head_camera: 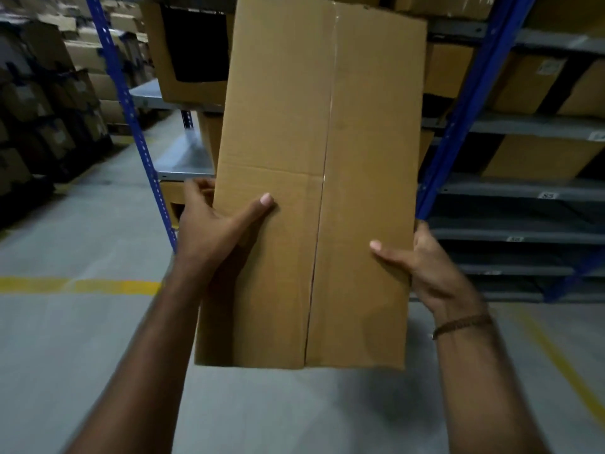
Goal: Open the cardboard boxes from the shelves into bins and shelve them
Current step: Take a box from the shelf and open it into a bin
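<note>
Both forearms reach up from the bottom edge, and between them a flattened cardboard box (314, 191) is held upright in the air, tall and plain brown. One long seam runs down it just right of the middle (a strip of clear tape shows along the upper part), and a horizontal crease crosses it just above the left thumb. Its bottom edge hangs free over the grey floor (82, 339).

On the box's left edge the left hand (212, 231) grips: the thumb lies straight across the front face, pointing toward the seam, while the fingers curl round the edge to the back, only their tips showing. On the opposite edge the right hand (429, 270) pinches the same way, thumb flat on the front and fingers hidden behind. A thin brown cord bracelet (461, 324) circles the right wrist.

Behind the fingers stands blue-framed shelving (458, 132) with grey decks carrying more brown cartons (523, 86), largely covered by the held box. A yellow line (78, 285) crosses the floor left of the left forearm.
</note>
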A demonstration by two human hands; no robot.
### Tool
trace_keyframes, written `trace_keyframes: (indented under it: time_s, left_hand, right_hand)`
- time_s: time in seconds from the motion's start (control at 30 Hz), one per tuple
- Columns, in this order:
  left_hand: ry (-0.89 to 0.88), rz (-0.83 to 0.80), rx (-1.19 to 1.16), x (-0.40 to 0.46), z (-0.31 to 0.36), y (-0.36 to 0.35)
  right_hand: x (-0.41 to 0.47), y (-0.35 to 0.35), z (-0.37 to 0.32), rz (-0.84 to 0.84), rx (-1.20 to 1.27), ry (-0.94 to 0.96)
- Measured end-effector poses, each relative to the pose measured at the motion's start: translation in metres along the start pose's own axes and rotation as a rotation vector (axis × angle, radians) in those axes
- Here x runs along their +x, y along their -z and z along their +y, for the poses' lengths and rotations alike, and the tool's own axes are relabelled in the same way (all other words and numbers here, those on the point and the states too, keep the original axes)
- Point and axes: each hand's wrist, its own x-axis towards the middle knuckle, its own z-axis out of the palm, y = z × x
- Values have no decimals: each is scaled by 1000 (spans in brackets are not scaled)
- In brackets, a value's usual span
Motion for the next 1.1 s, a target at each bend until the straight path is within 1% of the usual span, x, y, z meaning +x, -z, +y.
trace_keyframes:
  time_s: [0.07,0.1,0.2,0.27,0.33,0.4,0.5,0.6,0.63,0.7,0.77,0.87,0.93,1.03,1.1]
  left_hand:
    - [-54,-28,-31,3,3,15]
    - [-62,-61,-37,5,6,21]
    - [-61,-174,-36,11,7,40]
    - [-21,-203,-63,16,2,52]
    - [44,-224,-122,21,-5,59]
    - [75,-234,-165,24,-8,64]
    - [60,-230,-171,26,-11,69]
    - [40,-214,-100,27,-19,69]
    - [43,-202,-97,28,-23,68]
    - [59,-169,-121,27,-27,65]
    - [61,-138,-152,23,-29,62]
    - [-2,-118,-155,21,-25,62]
    - [-48,-128,-148,22,-21,64]
    - [-35,-117,-178,24,-15,66]
    - [-29,-114,-195,24,-14,67]
  right_hand:
    - [-3,-21,-4,63,130,25]
    - [-4,-31,-5,75,140,29]
    - [-7,-54,-3,117,10,73]
    - [-8,-65,-3,161,-59,106]
    - [-7,-74,-3,209,-59,125]
    - [-7,-82,-4,251,-29,147]
    - [-4,-84,-7,255,-129,181]
    - [1,-84,-8,155,-313,192]
    - [4,-85,-7,139,-336,200]
    - [6,-89,-9,162,-253,218]
    - [8,-94,-16,233,-158,253]
    - [10,-96,-27,318,-236,313]
    - [11,-96,-30,278,-268,329]
    - [13,-98,-30,251,-293,322]
    - [15,-101,-28,275,-193,297]
